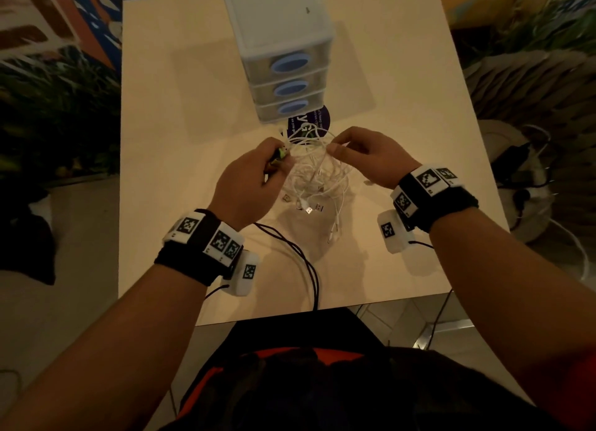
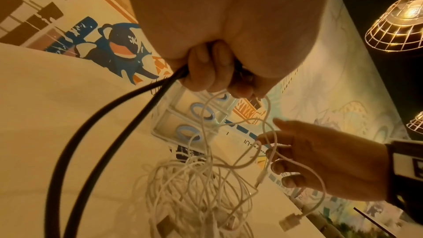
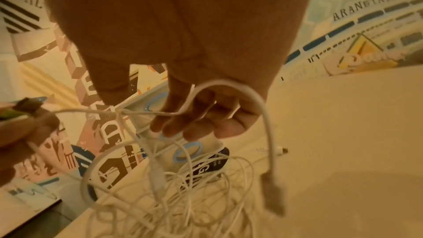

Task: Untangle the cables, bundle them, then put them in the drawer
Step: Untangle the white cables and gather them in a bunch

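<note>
Left hand (image 1: pixel 248 185): fingers curled round a black cable (image 1: pixel 300 259) and a small green-tipped plug (image 1: pixel 280 153), raised above the table's middle.
Right hand (image 1: pixel 364 155): thumb and fingers pinch a white strand, lifted just right of the left hand.
White cables (image 1: pixel 317 179): one tangled heap hanging between both hands, lower loops and USB plugs resting on the table (image 1: pixel 180 140).
Black cable: runs from the left fist in two lines over the near edge.
Drawer unit (image 1: pixel 283 59): three closed drawers with blue oval handles, towards the far edge, just beyond the tangle.
Round dark sticker (image 1: pixel 317 119): at the unit's foot.
</note>
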Tool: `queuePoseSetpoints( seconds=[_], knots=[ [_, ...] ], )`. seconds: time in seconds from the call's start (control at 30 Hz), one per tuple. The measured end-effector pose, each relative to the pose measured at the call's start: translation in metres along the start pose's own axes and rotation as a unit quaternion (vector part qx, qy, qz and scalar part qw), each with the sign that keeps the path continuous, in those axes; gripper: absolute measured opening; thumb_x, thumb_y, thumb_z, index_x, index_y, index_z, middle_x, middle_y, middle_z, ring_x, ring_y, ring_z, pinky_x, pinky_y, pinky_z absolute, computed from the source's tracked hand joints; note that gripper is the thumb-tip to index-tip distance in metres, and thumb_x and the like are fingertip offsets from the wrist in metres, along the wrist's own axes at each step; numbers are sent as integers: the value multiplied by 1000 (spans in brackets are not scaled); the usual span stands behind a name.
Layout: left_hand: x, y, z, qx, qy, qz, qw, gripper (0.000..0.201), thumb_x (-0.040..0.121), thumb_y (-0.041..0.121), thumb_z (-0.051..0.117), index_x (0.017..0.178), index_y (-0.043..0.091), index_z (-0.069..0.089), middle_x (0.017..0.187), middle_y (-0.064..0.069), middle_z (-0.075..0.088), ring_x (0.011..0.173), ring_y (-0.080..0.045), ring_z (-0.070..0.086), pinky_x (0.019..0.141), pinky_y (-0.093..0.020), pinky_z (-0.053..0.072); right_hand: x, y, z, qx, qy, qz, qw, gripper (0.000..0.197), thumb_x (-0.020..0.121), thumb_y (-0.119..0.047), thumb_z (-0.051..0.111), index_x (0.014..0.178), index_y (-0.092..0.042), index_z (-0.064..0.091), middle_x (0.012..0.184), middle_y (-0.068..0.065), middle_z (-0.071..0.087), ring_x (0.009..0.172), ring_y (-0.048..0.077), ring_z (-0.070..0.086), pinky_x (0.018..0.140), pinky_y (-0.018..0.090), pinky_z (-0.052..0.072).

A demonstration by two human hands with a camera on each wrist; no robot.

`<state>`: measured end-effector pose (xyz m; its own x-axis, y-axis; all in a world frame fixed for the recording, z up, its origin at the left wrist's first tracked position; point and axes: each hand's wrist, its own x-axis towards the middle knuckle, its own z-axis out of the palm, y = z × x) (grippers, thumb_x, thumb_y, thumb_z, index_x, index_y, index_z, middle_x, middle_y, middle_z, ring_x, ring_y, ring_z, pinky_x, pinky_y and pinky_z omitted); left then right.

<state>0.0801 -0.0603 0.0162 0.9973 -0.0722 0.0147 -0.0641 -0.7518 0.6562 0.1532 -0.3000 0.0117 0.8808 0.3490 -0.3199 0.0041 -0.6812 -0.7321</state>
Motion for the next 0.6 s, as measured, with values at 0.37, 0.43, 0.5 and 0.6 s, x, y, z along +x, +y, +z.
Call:
queuePoseSetpoints(
  seconds=[0.37, 0.43, 0.5, 0.6],
  knots=[
    [-6, 16, -23, -53, -26, 32, 998, 11, 105, 36, 51, 97, 29, 50, 69, 25, 55, 60, -3, 49, 59, -30, 37, 1, -12, 0, -43, 62, -88, 993, 35, 95, -53, 58, 108, -24, 72, 103, -4, 68, 94, 14, 64, 88, 37, 52],
    [-5, 15, -26, -78, -18, 26, 996, 11, 104, 37, 50, 97, 29, 50, 68, 20, 56, 58, -5, 50, 59, -32, 39, 4, -11, 0, -85, 56, -91, 991, 24, 96, -44, 62, 104, -24, 72, 99, -6, 71, 93, 15, 65, 91, 41, 53],
    [-5, 13, -30, -107, -4, 14, 994, 16, 103, 41, 48, 98, 27, 53, 68, 7, 57, 62, -16, 54, 61, -41, 45, 6, -5, -2, -98, 61, -74, 991, 18, 96, -39, 62, 105, -25, 70, 97, -6, 71, 92, 15, 66, 92, 43, 53],
    [-6, 13, -36, -159, 1, 1, 987, 18, 105, 34, 50, 100, 18, 57, 68, -4, 57, 64, -21, 55, 67, -38, 47, 0, -6, -7, -38, 60, -104, 992, 32, 87, -29, 65, 119, -27, 65, 106, -5, 67, 94, 13, 62, 87, 34, 52]
  ],
)
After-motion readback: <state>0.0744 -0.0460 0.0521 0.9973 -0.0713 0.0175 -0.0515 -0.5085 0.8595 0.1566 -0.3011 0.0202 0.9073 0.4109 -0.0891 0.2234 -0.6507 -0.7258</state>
